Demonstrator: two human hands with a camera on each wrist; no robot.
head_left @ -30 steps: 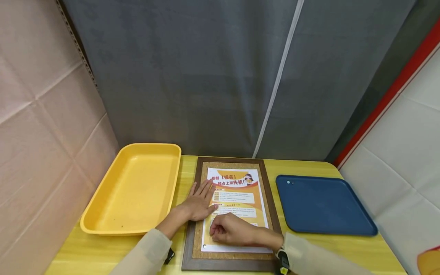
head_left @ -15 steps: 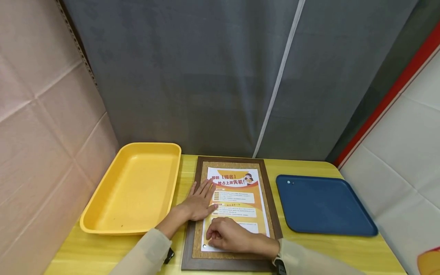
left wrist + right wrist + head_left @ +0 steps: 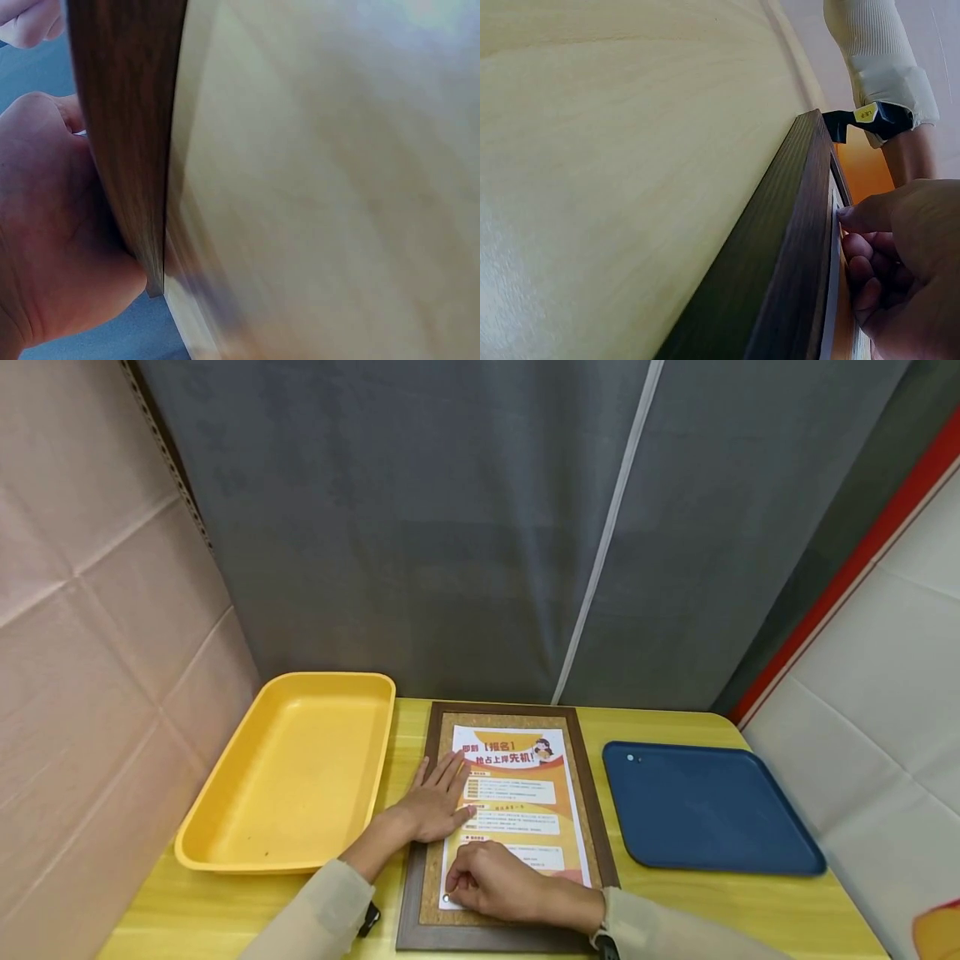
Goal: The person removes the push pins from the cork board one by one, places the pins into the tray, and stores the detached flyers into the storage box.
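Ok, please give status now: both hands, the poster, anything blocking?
Left hand flat on poster, pressing. Right hand curled at its near left corner, by a pin; grip unclear. Cork frame underneath. Nothing blocking.

My head camera looks forward and down over the whole table (image 3: pixel 675 893). My 2 wrist cameras sit low and very close, grazing the tabletop; both share the dark wooden frame (image 3: pixel 418 893) (image 3: pixel 127 135) (image 3: pixel 780 285) edge with it.

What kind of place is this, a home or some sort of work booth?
Probably a staged work booth: a small wooden table boxed in by a grey curtain and cardboard wall, with two trays flanking a framed cork board.
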